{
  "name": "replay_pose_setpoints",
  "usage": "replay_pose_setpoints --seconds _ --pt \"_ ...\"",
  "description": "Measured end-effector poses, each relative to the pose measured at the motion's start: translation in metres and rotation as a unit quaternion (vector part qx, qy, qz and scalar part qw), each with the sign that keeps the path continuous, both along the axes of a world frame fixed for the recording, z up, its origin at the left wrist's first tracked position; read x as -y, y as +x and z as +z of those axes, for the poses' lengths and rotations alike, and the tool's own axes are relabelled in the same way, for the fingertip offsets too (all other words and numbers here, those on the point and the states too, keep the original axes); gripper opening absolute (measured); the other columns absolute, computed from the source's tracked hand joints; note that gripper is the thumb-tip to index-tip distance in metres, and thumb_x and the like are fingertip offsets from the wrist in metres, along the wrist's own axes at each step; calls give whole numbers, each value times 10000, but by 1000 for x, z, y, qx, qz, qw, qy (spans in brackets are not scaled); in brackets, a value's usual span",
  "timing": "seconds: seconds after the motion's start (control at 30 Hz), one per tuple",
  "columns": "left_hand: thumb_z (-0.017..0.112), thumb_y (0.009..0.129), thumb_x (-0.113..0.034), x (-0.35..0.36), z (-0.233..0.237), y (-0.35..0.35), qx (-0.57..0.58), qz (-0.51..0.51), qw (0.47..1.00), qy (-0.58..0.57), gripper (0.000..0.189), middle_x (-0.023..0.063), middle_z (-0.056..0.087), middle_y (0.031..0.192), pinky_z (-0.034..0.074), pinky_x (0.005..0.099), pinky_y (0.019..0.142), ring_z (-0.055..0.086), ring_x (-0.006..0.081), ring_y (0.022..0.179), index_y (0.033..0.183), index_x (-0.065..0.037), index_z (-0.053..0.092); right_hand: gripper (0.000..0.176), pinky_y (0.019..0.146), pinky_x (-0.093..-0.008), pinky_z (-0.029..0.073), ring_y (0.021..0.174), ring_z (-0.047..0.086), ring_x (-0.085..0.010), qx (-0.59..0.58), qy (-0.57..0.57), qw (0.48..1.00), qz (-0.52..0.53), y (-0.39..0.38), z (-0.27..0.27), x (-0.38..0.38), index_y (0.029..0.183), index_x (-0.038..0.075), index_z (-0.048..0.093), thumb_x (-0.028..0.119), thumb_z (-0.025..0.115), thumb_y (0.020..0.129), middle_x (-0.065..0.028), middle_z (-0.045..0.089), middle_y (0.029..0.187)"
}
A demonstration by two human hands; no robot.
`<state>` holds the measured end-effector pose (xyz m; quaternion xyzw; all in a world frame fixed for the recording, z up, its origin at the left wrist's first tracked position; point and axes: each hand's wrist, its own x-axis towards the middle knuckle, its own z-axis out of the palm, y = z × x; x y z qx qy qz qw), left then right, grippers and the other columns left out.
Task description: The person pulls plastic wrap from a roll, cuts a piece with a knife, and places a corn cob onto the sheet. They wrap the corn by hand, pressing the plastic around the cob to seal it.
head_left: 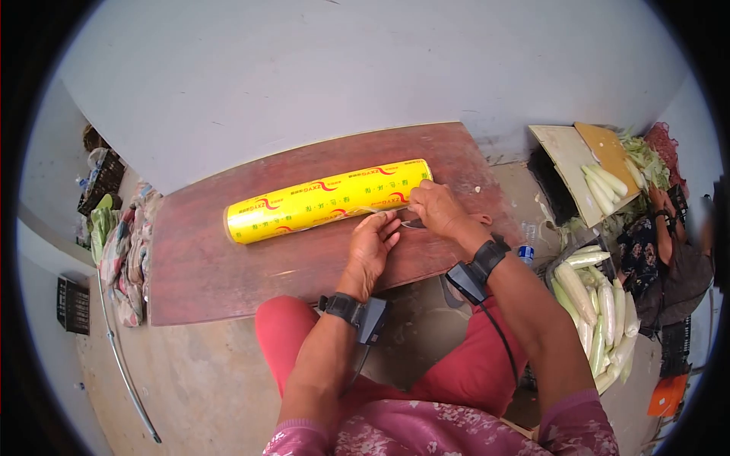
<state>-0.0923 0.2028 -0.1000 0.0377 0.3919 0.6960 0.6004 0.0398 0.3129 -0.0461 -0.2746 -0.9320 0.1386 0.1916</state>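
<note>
A yellow roll of cling film (pixel 315 199) with red and green print lies slantwise on the dark red wooden board (pixel 220 285). My left hand (pixel 372 245) is at the roll's near side, thumb and index finger closed on a loose, crumpled edge of the film. Closer to the roll's right end, my right hand (pixel 436 208) is pinched at the same film edge; its fingertips are partly hidden. Beneath my right hand lies what looks like a knife (pixel 413 223), mostly covered by the hand. Both wrists carry black straps with small devices.
Peeled corn cobs (pixel 597 304) fill a container on the right, beside a water bottle (pixel 526 243). Another person (pixel 669 258) sits at the far right by a board (pixel 582 171) with more corn. Left are a patterned cloth bundle (pixel 131 262) and a metal pole (pixel 122 357).
</note>
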Motion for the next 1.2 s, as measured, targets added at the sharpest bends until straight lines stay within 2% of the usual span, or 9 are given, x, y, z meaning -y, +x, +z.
replay_pose_setpoints --seconds 0.07,0.17,0.27,0.3,0.43,0.63,0.83,1.03,1.2 --pt "513 884 -119 3 -1 0 -14 7 1000 -17 183 75 634 1001 485 297 691 615 177 876 1047 -52 562 107 676 -421 466 755 585 -341 -30 -38 999 13 2 -4 -7 756 30 597 110 668 752 -152 582 821" --pt "512 875 -98 5 -4 -1 10 76 996 -47 194 98 627 960 490 278 611 632 191 808 1060 -40 519 114 682 -405 469 760 580 -344 -51 -90 994 20 4 -1 -11 732 13 591 90 675 740 -160 585 800" --pt "512 888 -128 5 -1 -9 19 138 989 -43 214 99 621 926 485 263 600 630 201 808 1082 -43 489 114 675 -403 468 752 578 -338 -48 -75 995 34 3 1 -12 706 12 589 76 681 730 -162 585 779" --pt "524 890 -146 4 1 -10 28 161 985 -50 200 85 616 887 474 249 549 631 193 751 1056 -36 507 113 673 -404 468 752 578 -338 -48 -78 995 36 3 3 -13 707 12 588 75 679 730 -161 585 777" --pt "552 907 -223 4 11 -14 -13 209 974 -84 194 64 611 806 442 217 480 614 151 645 966 -38 557 108 669 -406 465 748 575 -341 -44 -78 995 44 5 3 -15 707 15 585 68 675 732 -159 580 779" --pt "587 899 -222 0 7 -19 -60 217 970 -88 155 27 607 751 434 203 482 592 118 600 932 -73 556 99 671 -415 463 766 572 -351 -32 -71 996 50 7 -5 -18 722 29 586 80 668 743 -152 568 806" --pt "537 911 -172 2 5 -17 -76 214 971 -81 84 22 612 794 434 218 512 586 120 619 959 -104 523 96 682 -417 464 782 577 -349 -30 -50 997 58 8 -6 -21 726 32 590 87 666 745 -153 575 805" --pt "532 909 -157 10 5 -22 -46 239 963 -118 112 31 615 797 434 221 504 601 130 636 995 -85 528 91 679 -412 468 769 578 -349 -48 -79 995 47 6 -4 -20 717 30 593 81 664 741 -155 586 789" --pt "566 904 -180 11 12 -27 -65 217 967 -114 129 41 622 790 415 211 477 609 128 608 950 -61 545 84 675 -406 471 763 581 -347 -43 -65 996 52 5 -5 -22 719 33 593 73 663 741 -156 589 788"
